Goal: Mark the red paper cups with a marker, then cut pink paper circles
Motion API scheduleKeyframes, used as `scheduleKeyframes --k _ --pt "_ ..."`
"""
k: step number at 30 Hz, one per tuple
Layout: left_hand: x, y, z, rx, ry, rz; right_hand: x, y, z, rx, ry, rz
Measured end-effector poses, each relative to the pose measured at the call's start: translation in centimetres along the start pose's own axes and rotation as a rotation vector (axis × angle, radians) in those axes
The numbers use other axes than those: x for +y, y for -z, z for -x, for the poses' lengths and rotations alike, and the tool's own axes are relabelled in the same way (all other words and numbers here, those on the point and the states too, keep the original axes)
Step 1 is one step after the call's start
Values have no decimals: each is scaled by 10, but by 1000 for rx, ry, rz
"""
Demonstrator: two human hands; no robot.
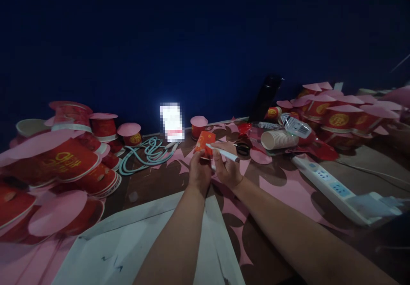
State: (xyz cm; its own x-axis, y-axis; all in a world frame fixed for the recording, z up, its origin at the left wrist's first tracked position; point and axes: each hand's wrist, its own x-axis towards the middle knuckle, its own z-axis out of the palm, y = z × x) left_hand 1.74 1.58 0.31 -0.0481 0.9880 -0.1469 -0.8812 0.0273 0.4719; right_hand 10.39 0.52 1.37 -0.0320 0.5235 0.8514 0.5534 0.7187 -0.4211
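Near the middle of the table, my left hand is closed around a small red paper cup, which is tilted. My right hand grips a white marker pen whose left end meets the side of the cup. Whether the tip touches the paper I cannot tell. Below my forearms lies a large white sheet with a few dark marks. Behind my hands a red cup with a round pink paper top stands upright. Black-handled scissors rest to the right of the pen.
Red cups with pink discs crowd the left; more pink-topped cups pile up at right. A lit phone, a coiled pale-blue cable, nested paper cups, a white power strip and pink paper with cut-outs surround my hands.
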Motion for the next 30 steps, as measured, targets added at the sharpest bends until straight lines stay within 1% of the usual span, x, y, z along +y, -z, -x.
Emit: scheduleKeyframes --k 2,5,8,13,15,18,21,26,30 --pt "4 0 -1 -41 19 33 1 -1 1 5 2 -21" --pt "10 1 -4 -65 -9 101 5 -4 3 30 -35 -58" --pt "14 4 -9 -28 -22 147 8 -7 3 56 -87 -102" --pt "16 8 -15 92 -34 157 14 -8 2 -6 -135 -75" --pt "17 10 -17 114 -37 179 16 -8 3 -62 -135 -81" --pt "17 14 -21 139 -23 198 16 -10 5 -105 -172 -101" --pt "15 17 -24 100 -40 207 14 -12 6 -104 -198 -124" --pt "11 16 -25 45 21 111 8 -16 5 -123 -216 -167" --pt "12 11 -21 56 65 69 4 -16 4 -144 -257 -180"
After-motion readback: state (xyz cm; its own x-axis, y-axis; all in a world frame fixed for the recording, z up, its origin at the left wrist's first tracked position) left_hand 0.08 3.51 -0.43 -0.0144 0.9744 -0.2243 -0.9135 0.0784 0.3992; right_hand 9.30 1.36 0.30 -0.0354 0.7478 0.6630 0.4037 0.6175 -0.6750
